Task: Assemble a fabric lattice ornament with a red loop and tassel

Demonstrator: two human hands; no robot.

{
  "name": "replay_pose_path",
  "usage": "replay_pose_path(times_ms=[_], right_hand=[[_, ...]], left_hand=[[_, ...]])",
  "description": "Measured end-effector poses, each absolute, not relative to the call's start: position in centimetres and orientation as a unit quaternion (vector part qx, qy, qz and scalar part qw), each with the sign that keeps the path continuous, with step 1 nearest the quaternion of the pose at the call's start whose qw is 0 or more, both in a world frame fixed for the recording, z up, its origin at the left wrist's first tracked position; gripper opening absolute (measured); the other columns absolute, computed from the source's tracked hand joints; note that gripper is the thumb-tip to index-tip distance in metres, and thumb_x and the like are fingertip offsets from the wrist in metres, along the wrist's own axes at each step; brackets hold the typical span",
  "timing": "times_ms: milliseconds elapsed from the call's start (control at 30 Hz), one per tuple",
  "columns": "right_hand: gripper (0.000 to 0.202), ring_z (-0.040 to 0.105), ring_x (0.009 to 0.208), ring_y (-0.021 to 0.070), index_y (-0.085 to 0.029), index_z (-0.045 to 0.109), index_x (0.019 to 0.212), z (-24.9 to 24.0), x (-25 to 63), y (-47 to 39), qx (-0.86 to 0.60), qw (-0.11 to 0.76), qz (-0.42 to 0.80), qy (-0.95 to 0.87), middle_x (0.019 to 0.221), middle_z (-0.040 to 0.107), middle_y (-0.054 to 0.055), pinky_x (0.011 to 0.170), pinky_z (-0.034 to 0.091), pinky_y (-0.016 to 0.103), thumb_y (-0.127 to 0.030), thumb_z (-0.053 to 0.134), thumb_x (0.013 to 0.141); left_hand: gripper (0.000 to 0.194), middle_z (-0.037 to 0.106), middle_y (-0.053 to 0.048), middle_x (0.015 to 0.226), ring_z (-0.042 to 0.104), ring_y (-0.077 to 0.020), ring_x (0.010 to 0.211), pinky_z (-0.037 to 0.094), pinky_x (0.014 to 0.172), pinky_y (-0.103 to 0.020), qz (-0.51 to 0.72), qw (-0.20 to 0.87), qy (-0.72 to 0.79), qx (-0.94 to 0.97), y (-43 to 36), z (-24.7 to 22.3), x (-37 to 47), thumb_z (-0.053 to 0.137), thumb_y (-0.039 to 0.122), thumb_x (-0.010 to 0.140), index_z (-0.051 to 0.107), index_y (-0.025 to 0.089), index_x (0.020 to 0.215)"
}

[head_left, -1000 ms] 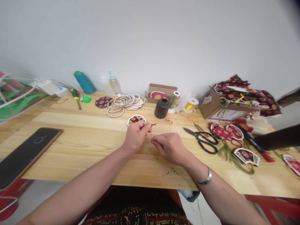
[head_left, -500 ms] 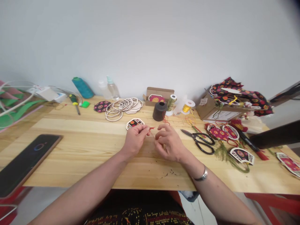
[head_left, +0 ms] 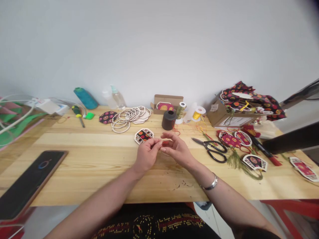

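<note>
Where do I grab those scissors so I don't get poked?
Probably by the black looped handles, coming from the near right side. The scissors lie flat on the table, wide loops toward the right, while the pointed blades aim left.

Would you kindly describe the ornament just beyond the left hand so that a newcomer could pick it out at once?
On the wooden table, look just beyond the left hand. There lies a flat ornament with a cream scalloped edge. Unlike the plain pale frames heaped farther back, it has a dark central panel with orange and red motifs.
</note>
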State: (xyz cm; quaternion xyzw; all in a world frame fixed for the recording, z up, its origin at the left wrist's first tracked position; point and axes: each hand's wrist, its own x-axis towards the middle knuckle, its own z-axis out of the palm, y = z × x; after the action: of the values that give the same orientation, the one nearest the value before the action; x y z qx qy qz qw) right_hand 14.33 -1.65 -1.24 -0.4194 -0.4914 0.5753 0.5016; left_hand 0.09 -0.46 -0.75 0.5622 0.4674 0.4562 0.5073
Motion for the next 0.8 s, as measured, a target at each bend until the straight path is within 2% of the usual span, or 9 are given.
replay_pose_path(times_ms=[67,167,300,367,500,633,800], right_hand=[[0.053,0.064,0.079,0.0135,-0.023,0.053,0.106,-1.3,14.1,-1.6,-0.420,0.506,0.599,-0.456,0.103,0.060,0.003,0.072,0.055,0.031,-0.031,0.079,0.060],[0.045,0.062,0.063,0.0110,-0.021,0.058,0.097,-1.3,14.0,-1.6,-0.433,0.516,0.606,-0.424,0.082,0.062,-0.001,0.060,0.054,0.027,-0.033,0.079,0.059],[0.024,0.046,0.042,0.0070,-0.018,0.062,0.074,-1.3,14.3,-1.5,-0.491,0.525,0.543,-0.435,0.056,0.057,-0.004,0.041,0.040,0.021,-0.037,0.073,0.065],[0.021,0.042,0.042,0.0066,-0.018,0.062,0.067,-1.3,14.4,-1.4,-0.514,0.530,0.499,-0.453,0.053,0.057,-0.003,0.040,0.036,0.021,-0.037,0.071,0.066],[0.018,0.045,0.048,0.0084,-0.018,0.062,0.066,-1.3,14.9,-1.1,-0.528,0.510,0.455,-0.504,0.058,0.060,-0.002,0.043,0.036,0.021,-0.036,0.065,0.069],[0.018,0.048,0.052,0.0098,-0.019,0.060,0.066,-1.2,15.2,-0.9,-0.527,0.496,0.447,-0.526,0.059,0.058,-0.002,0.047,0.038,0.022,-0.035,0.062,0.071],[0.018,0.044,0.049,0.0089,-0.019,0.059,0.067,-1.1,15.3,-1.0,-0.529,0.490,0.449,-0.527,0.057,0.056,-0.003,0.045,0.036,0.021,-0.035,0.061,0.072]], left_hand=[[0.018,0.069,-0.003,0.072,0.060,-0.0151,0.070,0.047,0.066,-0.024,0.458,0.506,0.465,0.564,-0.6,-0.6,0.1,0.062,0.032,0.075,0.069,0.015,0.076],[0.018,0.067,-0.002,0.067,0.058,-0.0139,0.064,0.047,0.064,-0.024,0.456,0.507,0.462,0.567,-0.6,-0.5,0.1,0.061,0.032,0.076,0.067,0.015,0.073],[0.020,0.063,0.000,0.061,0.057,-0.0133,0.062,0.047,0.064,-0.024,0.451,0.499,0.463,0.577,-0.6,-0.4,0.0,0.061,0.031,0.076,0.063,0.017,0.063],[0.020,0.064,-0.001,0.062,0.057,-0.0139,0.063,0.047,0.065,-0.024,0.445,0.502,0.464,0.578,-0.6,-0.4,0.0,0.061,0.031,0.075,0.063,0.017,0.061],[0.020,0.063,0.000,0.060,0.056,-0.0132,0.059,0.045,0.062,-0.024,0.423,0.517,0.464,0.582,-0.5,-0.3,0.1,0.061,0.031,0.075,0.064,0.017,0.062],[0.020,0.065,0.000,0.060,0.057,-0.0129,0.060,0.045,0.063,-0.024,0.408,0.520,0.451,0.599,-0.3,-0.3,0.0,0.061,0.031,0.077,0.066,0.017,0.063],[0.017,0.068,-0.002,0.063,0.060,-0.0141,0.062,0.048,0.065,-0.024,0.405,0.504,0.441,0.623,-0.1,-0.3,-0.2,0.063,0.030,0.076,0.070,0.016,0.069]])
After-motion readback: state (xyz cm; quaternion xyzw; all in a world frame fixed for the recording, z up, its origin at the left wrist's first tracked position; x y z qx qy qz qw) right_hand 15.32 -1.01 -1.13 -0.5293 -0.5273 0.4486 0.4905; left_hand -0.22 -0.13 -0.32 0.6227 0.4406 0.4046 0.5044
